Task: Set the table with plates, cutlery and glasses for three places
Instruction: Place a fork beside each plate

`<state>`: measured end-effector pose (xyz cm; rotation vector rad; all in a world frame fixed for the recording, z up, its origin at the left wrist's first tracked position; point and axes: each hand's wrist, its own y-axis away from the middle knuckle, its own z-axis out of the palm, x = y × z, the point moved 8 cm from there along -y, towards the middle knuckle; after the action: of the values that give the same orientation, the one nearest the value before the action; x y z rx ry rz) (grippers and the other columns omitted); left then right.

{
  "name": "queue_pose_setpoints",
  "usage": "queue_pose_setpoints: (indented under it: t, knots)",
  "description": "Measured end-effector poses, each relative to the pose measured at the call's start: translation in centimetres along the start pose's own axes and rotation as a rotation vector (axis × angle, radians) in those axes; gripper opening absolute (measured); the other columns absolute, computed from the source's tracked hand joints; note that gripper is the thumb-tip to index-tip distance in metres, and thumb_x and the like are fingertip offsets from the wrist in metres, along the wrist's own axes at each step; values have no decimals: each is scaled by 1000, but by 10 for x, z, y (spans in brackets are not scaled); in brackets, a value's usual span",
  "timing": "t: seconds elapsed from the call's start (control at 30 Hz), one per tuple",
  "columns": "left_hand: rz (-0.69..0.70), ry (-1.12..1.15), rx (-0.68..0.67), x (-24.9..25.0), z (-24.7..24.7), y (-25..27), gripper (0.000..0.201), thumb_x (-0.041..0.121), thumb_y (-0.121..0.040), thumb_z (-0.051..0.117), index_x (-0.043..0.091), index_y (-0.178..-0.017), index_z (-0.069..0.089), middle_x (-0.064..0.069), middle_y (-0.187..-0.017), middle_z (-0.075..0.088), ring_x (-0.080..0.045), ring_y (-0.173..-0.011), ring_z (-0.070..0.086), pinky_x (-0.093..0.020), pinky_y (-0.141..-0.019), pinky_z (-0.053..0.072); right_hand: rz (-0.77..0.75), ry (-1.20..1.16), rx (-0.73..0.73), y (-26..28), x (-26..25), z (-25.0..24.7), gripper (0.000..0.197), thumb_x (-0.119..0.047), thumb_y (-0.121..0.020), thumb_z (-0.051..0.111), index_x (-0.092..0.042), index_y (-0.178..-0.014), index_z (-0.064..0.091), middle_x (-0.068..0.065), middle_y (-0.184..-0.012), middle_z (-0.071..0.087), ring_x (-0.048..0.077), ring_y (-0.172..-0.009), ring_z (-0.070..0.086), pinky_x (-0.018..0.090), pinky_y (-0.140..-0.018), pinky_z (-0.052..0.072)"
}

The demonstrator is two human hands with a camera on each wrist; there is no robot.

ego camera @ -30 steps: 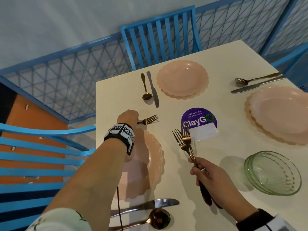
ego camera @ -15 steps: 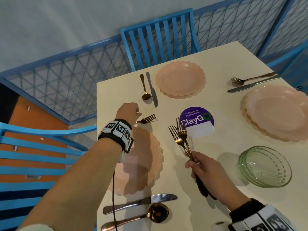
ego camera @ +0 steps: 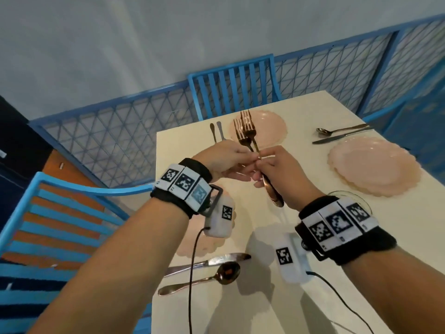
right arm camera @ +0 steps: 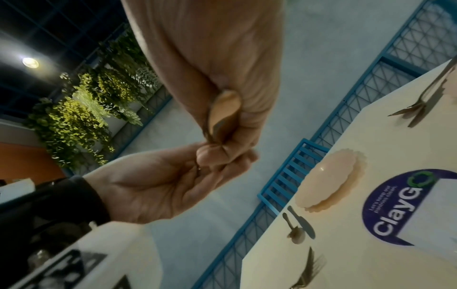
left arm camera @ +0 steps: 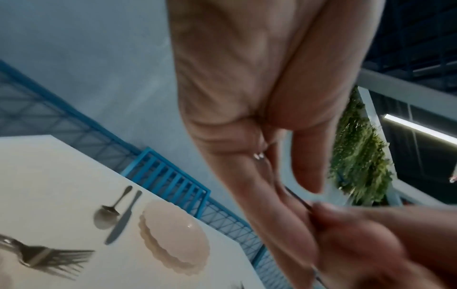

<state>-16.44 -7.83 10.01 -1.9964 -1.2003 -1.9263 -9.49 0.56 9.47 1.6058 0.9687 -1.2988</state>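
Two copper forks (ego camera: 245, 131) stand tines-up above the table, their handles gripped in my right hand (ego camera: 272, 169). My left hand (ego camera: 231, 160) meets it and pinches a fork's neck just above the right fingers. The left wrist view shows both hands blurred, left hand (left arm camera: 284, 195) and right hand (left arm camera: 358, 234). The fork handles' ends (right arm camera: 223, 111) poke from my right fist. A third fork (left arm camera: 37, 256) lies on the table. Pink plates sit far (ego camera: 269, 126), right (ego camera: 373, 167) and near (ego camera: 204, 244), the near one partly under my left wrist.
A knife (ego camera: 209, 261) and spoon (ego camera: 216, 278) lie by the near plate; spoon-and-knife pairs lie at the far place (ego camera: 216, 131) and the right place (ego camera: 337, 135). A green glass bowl (ego camera: 349, 197) peeks from behind my right wrist. Blue chairs (ego camera: 236, 85) and railing surround the table.
My left hand let go of the fork beside the near plate and rose to meet my right hand. My right hand lifted its two forks higher.
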Motion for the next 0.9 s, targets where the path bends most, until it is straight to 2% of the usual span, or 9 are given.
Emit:
queue_pose_setpoints:
  t: [0.1, 0.17, 0.27, 0.43, 0.53, 0.6, 0.67, 0.8, 0.9]
  knots:
    - [79, 127, 104, 14, 9, 4, 20, 9, -94, 51, -1, -83, 65, -4, -56, 61, -10, -50, 62, -22, -61, 59, -23, -16, 43, 3, -16, -8, 9, -4, -95, 45, -5, -104, 44, 13, -81, 68, 19, -59, 61, 33, -61, 57]
    - [101, 162, 155, 27, 16, 5, 21, 8, -94, 51, 1, -78, 63, -5, -56, 60, -10, -45, 60, -22, -58, 58, -21, 22, 48, 1, -25, -19, 17, -6, -95, 45, 1, -110, 48, 18, -86, 71, 19, -56, 63, 38, -66, 57]
    - [133, 129, 212, 48, 28, 2, 24, 9, -94, 51, 3, -73, 61, -5, -56, 59, -8, -42, 59, -18, -54, 56, 2, 32, 15, -6, -36, -39, 24, -6, -96, 45, 4, -117, 52, 20, -82, 68, 13, -47, 62, 25, -52, 57]
    - [169, 113, 277, 83, 50, -22, 26, 7, -95, 45, 4, -73, 58, -8, -62, 66, -10, -47, 65, -20, -54, 57, -3, 103, -55, -22, -45, -98, 19, -4, -95, 47, 8, -108, 52, 19, -79, 67, 10, -41, 62, 22, -41, 54]
    - [158, 113, 296, 94, 62, -43, 27, 11, -97, 42, 7, -74, 56, -5, -63, 72, -14, -58, 71, -25, -65, 58, 8, 122, -51, -35, -36, -154, 4, -4, -95, 47, -4, -96, 51, 12, -79, 66, 8, -49, 63, 21, -50, 54]
    - [125, 111, 320, 98, 72, -56, 26, 11, -98, 42, 6, -76, 56, -4, -61, 72, -15, -59, 71, -26, -66, 58, -19, 219, -30, -43, -24, -200, 12, -6, -93, 52, -12, -84, 53, 8, -78, 64, 2, -45, 60, 16, -45, 52]
    - [90, 94, 352, 102, 81, -67, 25, 11, -98, 41, 5, -79, 56, -3, -59, 72, -14, -56, 71, -24, -62, 58, -60, 399, -41, -49, -6, -244, 10, -9, -91, 57, -15, -83, 57, 2, -75, 59, -1, -43, 57, 10, -42, 46]
    - [24, 82, 421, 103, 93, -83, 22, 10, -98, 42, 4, -82, 55, -8, -63, 72, -15, -54, 70, -19, -49, 56, -126, 782, -203, -55, 54, -302, 9, -17, -80, 72, -17, -81, 63, -5, -71, 60, 9, -60, 54, 15, -56, 43]
    - [-45, 52, 490, 94, 95, -89, 22, 11, -98, 41, 5, -82, 56, -12, -74, 70, -14, -54, 70, -18, -49, 55, -106, 897, -400, -49, 108, -323, 15, -19, -77, 74, -26, -75, 61, -7, -74, 61, 9, -68, 54, 11, -63, 39]
